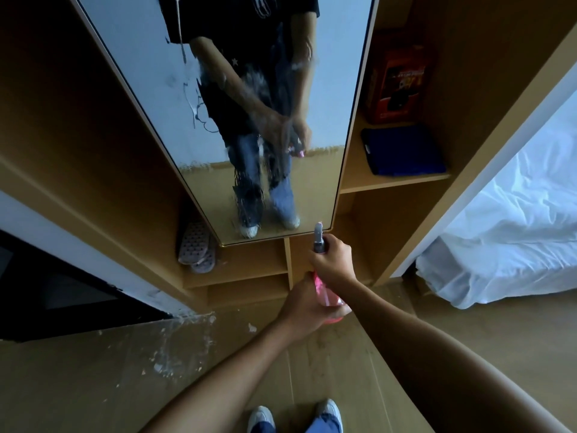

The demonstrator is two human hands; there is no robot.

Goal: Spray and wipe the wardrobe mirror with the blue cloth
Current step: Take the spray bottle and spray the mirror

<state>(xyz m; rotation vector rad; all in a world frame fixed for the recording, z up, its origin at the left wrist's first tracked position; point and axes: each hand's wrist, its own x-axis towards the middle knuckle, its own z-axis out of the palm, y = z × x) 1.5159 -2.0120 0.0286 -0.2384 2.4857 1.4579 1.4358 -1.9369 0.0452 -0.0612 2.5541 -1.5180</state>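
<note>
The tall wardrobe mirror (150,89) stands straight ahead, streaked with running spray down its middle. A pink spray bottle (326,296) with a grey nozzle is held in front of the mirror's lower edge, nozzle towards the glass. My right hand (334,260) grips the bottle's neck and trigger. My left hand (301,310) holds the bottle's pink body from below. The folded blue cloth (406,151) lies on a wardrobe shelf to the right of the mirror, away from both hands.
An orange box (396,85) stands on the shelf behind the cloth. A pair of slippers (196,248) leans in the lower left compartment. A bed with white sheets (515,239) is at the right. White debris (175,342) litters the wooden floor at the left.
</note>
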